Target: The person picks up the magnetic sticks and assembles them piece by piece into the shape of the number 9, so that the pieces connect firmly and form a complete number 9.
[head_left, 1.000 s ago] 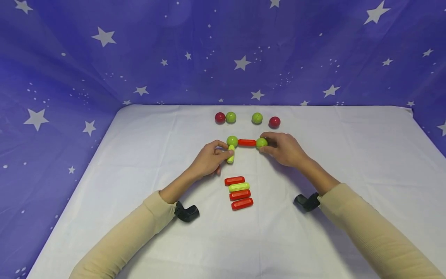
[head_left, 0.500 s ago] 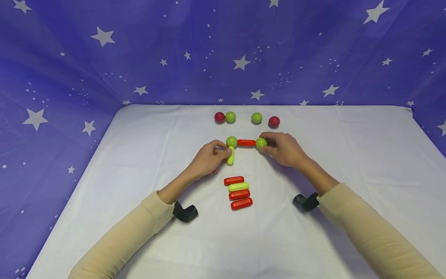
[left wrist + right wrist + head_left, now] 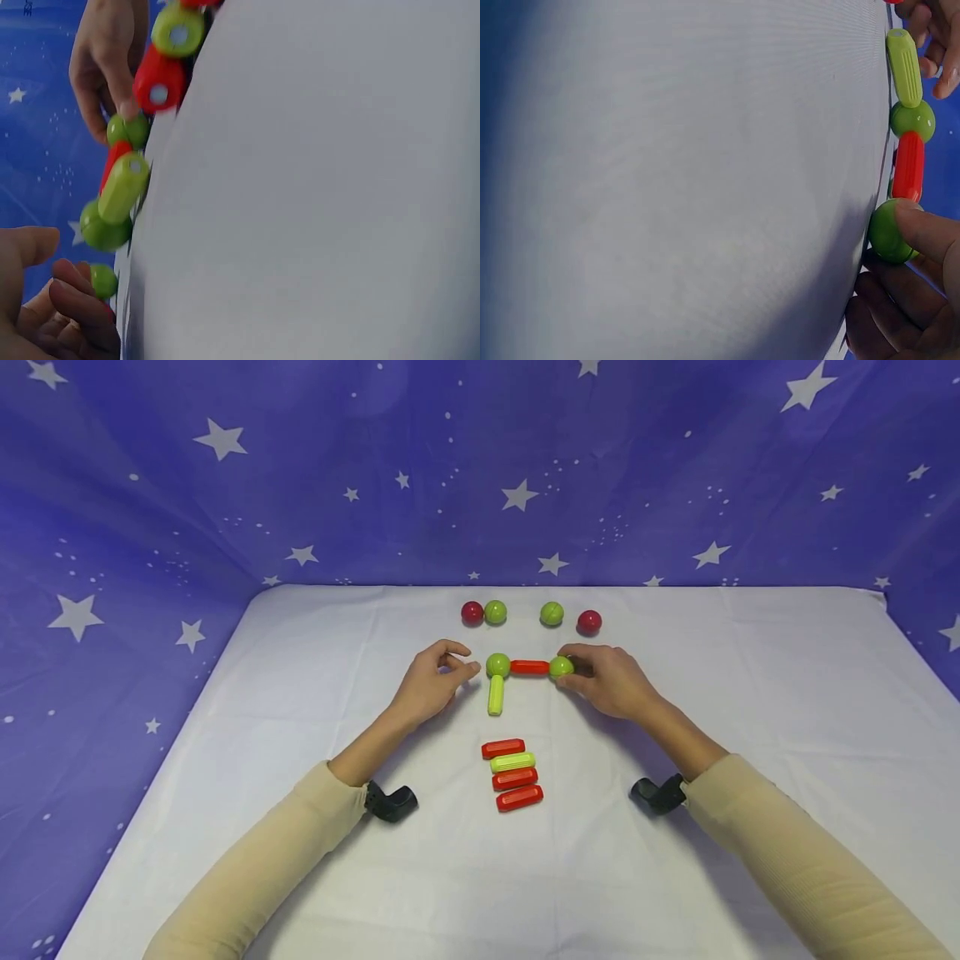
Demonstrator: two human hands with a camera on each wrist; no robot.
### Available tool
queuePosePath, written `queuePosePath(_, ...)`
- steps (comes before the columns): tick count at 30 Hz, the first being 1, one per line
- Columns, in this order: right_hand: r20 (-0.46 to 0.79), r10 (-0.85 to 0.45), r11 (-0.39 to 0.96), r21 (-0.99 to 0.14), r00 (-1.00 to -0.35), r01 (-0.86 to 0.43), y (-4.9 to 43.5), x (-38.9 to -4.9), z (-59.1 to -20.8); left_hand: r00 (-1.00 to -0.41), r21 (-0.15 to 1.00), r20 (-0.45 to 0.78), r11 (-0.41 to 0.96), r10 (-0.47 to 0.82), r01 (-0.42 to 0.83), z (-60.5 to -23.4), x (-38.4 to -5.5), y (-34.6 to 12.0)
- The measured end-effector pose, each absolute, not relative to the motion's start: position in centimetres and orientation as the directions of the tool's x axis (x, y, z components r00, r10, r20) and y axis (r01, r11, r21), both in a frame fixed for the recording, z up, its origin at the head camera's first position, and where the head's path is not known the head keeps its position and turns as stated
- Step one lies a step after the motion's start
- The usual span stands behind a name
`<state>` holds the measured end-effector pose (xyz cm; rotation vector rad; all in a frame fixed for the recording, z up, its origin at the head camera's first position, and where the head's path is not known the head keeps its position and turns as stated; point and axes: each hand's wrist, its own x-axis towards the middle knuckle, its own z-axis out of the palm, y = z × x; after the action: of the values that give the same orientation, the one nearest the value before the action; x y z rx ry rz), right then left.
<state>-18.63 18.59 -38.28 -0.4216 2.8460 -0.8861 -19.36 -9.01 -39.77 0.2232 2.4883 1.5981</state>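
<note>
Balls [image 3: 498,665] and sticks [image 3: 530,667] on white cloth [image 3: 585,885] — starry purple backdrop [image 3: 420,518] behind

The upper green ball [image 3: 121,133] is gripped by the right hand [image 3: 109,56]. Between it and the lower green ball [image 3: 103,234], a red stick [image 3: 112,160] is partly covered by a yellow-green stick [image 3: 122,189]. A third ball [image 3: 105,281] is partly hidden by the left hand [image 3: 45,319], whose thumb and fingers are parted. White cloth [image 3: 300,187] is seen alongside.

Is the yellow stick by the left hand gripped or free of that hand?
Free: a gap shows between the left hand and the yellow stick, whose far end meets a green ball.
</note>
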Motion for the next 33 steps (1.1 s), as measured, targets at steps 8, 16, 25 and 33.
queuePosePath(8,-0.028,-0.303,0.787,-0.571,-0.952,-0.233,19.0,-18.5,-38.6,-0.987,0.915,-0.043,0.402,0.156,0.024,-40.1,-21.5,-9.8)
queuePosePath(16,-0.019,-0.294,0.789,-0.569,-0.955,-0.232,19.2,-18.4,-38.8,-0.993,0.931,0.018,0.360,0.116,0.059,-40.5,-23.8,-9.7)
queuePosePath(25,-0.016,-0.292,0.790,-0.567,-0.956,-0.232,18.9,-18.3,-38.6,-0.991,0.959,0.048,0.273,0.123,0.080,-40.9,-25.6,-8.9)
queuePosePath(33,-0.002,-0.299,0.790,-0.561,-0.954,-0.247,18.6,-18.4,-38.6,-0.985,0.915,0.014,0.395,0.171,0.081,-41.0,-27.0,-8.7)
